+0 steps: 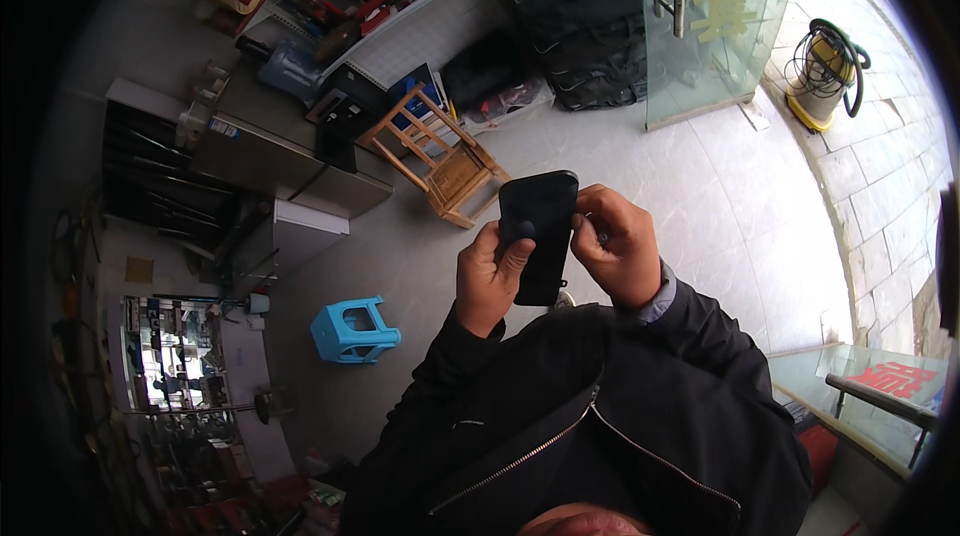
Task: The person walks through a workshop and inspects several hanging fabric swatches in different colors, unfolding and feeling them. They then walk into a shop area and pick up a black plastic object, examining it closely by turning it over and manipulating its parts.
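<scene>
A black smartphone (540, 246) is held in front of my chest, its dark face turned up toward me. My left hand (490, 276) grips its left edge, with the thumb lying across the face. On the other side, my right hand (618, 244) has its fingers curled in and the thumb and index finger pinched against the phone's right edge. Something small and greyish shows among those fingers, too small to name. A tiny dark piece (564, 284) juts from the phone's lower right edge.
Ahead of my hands stands a wooden chair (455, 176); a blue plastic stool (355, 329) is to the left. An open glass door (700, 36) and a yellow vacuum cleaner (815, 86) are at the far right. Shelves and a cabinet (265, 151) line the left.
</scene>
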`<action>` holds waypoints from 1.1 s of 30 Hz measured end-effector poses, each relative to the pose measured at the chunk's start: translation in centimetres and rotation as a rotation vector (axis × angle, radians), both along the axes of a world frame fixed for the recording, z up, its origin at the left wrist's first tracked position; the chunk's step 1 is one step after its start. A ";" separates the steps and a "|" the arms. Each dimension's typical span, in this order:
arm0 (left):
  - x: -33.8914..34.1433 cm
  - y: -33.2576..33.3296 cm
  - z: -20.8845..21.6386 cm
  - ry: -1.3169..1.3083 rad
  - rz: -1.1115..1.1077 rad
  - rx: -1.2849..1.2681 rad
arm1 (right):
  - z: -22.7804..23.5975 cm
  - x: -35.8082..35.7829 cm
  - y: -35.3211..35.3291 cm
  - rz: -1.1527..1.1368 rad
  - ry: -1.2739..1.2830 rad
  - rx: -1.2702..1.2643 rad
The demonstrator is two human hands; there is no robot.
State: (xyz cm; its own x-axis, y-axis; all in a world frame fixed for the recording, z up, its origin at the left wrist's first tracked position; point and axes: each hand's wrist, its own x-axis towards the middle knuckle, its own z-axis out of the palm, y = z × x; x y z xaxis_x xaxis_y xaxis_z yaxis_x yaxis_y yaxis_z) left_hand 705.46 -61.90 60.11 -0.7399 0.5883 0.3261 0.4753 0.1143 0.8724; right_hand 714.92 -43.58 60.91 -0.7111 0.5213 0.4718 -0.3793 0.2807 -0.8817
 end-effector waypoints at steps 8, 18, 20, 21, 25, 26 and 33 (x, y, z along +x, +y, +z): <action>1.5 0.4 1.3 -0.070 0.025 0.201 | -0.1 0.2 -0.3 0.016 0.053 0.086; 1.3 -0.3 1.5 -0.028 0.072 0.167 | 0.3 0.3 0.2 0.152 -0.011 0.109; 1.2 -0.4 1.8 -0.070 0.082 0.194 | -0.1 0.1 0.1 0.231 -0.085 0.061; 1.2 -0.5 2.0 -0.062 0.088 0.161 | -0.4 0.0 0.1 0.257 -0.094 0.043; 0.7 -0.8 3.2 0.054 0.120 -0.010 | -1.1 -0.2 0.4 0.274 -0.086 0.099; 0.6 -0.9 3.5 0.105 0.131 -0.063 | -1.1 -0.2 0.4 0.251 -0.055 0.147; 0.6 -0.9 5.4 0.368 0.164 -0.278 | -0.1 0.2 -0.9 0.146 -0.011 0.136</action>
